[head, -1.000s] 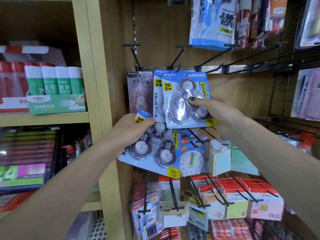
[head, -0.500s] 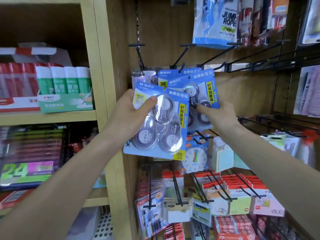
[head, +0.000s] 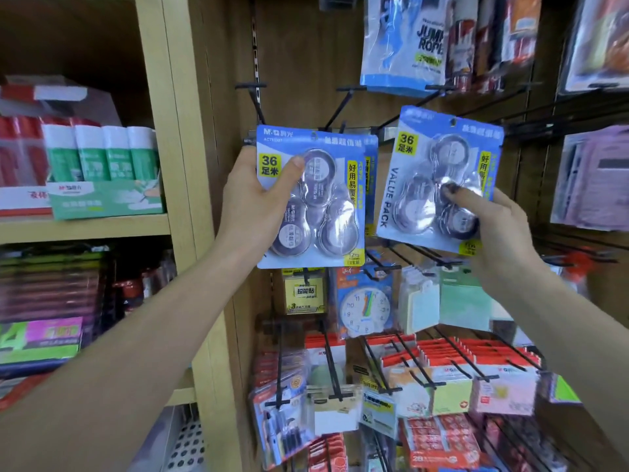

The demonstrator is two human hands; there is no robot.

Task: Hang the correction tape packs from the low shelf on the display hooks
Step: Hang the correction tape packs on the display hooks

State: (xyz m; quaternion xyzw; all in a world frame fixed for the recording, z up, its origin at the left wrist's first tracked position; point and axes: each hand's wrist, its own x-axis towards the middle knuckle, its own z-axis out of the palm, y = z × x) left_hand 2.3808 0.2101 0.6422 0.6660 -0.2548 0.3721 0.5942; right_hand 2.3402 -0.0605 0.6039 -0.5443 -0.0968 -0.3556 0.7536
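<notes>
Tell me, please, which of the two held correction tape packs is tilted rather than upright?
The pack in the right hand, the right-hand correction tape pack, leans clockwise; the left hand's pack hangs nearly square.

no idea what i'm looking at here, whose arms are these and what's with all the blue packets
This is a single picture from a camera worn on a person's head, looking forward and down, so the two bare arms are the wearer's own. There is no machine. The person stands before a wooden shop display wall with black wire hooks.

The left hand grips a blue card pack of three round correction tapes, held up in front of more blue packs near a hook. The right hand holds a second blue card pack of the same kind, tilted a little, further right.

Below hang a toy clock card and red-topped sticky note packs. On the shelf at left sits a green box of glue sticks.
</notes>
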